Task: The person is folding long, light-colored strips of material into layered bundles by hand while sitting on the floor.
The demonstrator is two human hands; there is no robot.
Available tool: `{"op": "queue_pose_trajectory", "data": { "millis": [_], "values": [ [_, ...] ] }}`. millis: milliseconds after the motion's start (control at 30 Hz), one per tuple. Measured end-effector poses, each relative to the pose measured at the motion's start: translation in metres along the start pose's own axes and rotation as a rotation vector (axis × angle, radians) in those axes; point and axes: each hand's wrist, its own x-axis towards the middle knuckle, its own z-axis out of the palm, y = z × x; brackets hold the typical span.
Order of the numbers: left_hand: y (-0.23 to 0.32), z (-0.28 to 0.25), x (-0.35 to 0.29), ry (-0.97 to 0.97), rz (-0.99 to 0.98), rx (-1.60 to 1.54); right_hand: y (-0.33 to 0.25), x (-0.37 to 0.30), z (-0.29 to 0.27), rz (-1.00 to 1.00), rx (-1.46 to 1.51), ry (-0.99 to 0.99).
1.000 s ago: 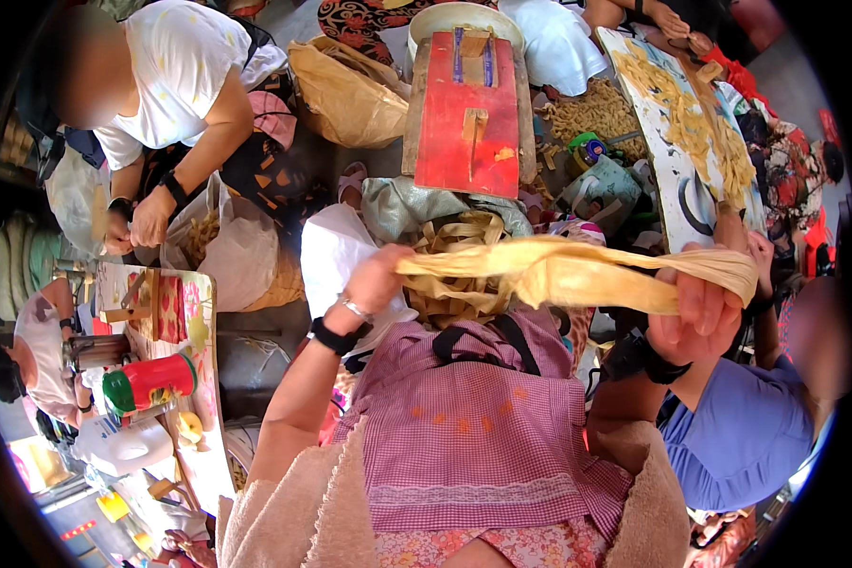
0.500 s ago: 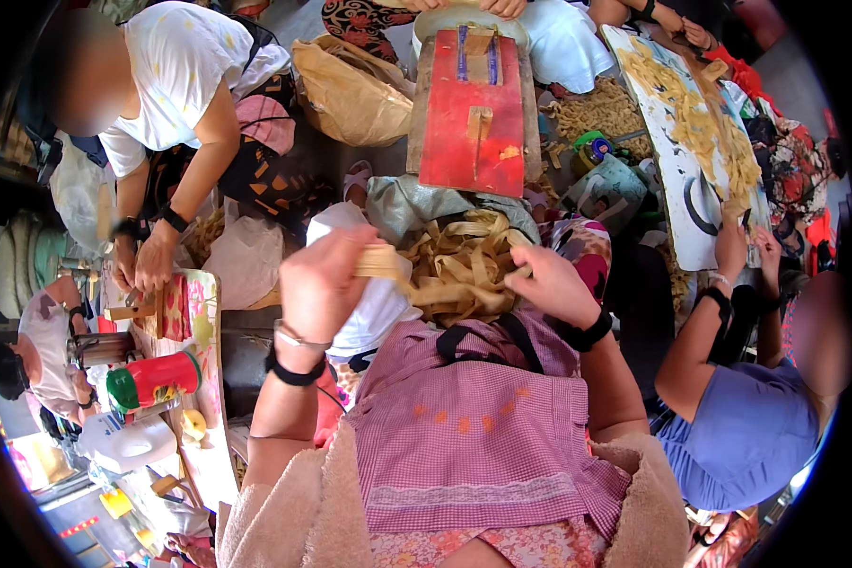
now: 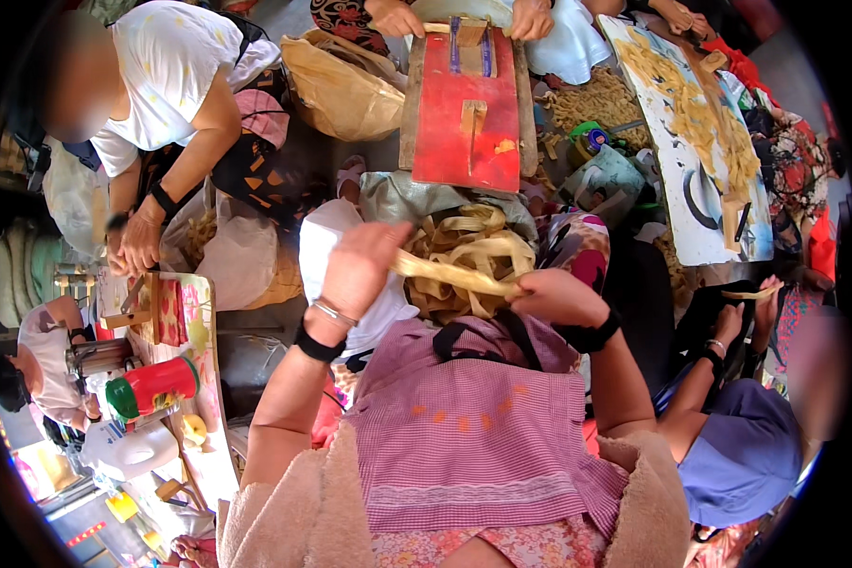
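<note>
A long, flat, pale yellow strip (image 3: 456,275) is stretched between my two hands above my lap. My left hand (image 3: 361,263) has its fingers closed on one end. The other end is pinched in my right hand (image 3: 560,300), a little lower. Just beyond the strip lies a loose heap of similar curling yellow strips (image 3: 483,237), on a greyish-green sack (image 3: 393,197). What the strips are made of cannot be made out.
Ahead stands a red board (image 3: 454,142) with wooden blocks, another person's hands at its far end. People sit on both sides. To the right is a white board (image 3: 676,180) with strips; to the left, a small table (image 3: 203,331) with a red container (image 3: 156,386).
The strip now runs taut and visible between my hands. My left hand has moved slightly right, my right hand slightly down. The co-worker on the right has drawn both hands back from the white board.
</note>
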Motion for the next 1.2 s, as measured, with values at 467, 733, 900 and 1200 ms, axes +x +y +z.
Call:
{"op": "queue_pose_trajectory", "data": {
  "millis": [467, 733, 900, 1200],
  "values": [
    [0.036, 0.045, 0.007, -0.145, -0.009, -0.353, -0.019, 0.000, 0.007, -0.040, 1.120, -0.196],
    [0.067, 0.058, -0.003, -0.865, -0.560, -1.165, -0.004, 0.020, 0.027, 0.045, 1.591, 0.215],
    [0.038, 0.055, 0.001, -0.688, -0.702, -1.289, 0.031, 0.001, 0.022, -0.223, 1.507, -0.146],
    [0.066, 0.041, 0.021, -1.028, -0.570, -1.189, -0.010, 0.015, 0.023, -0.150, 0.685, 0.235]
  ]
}}
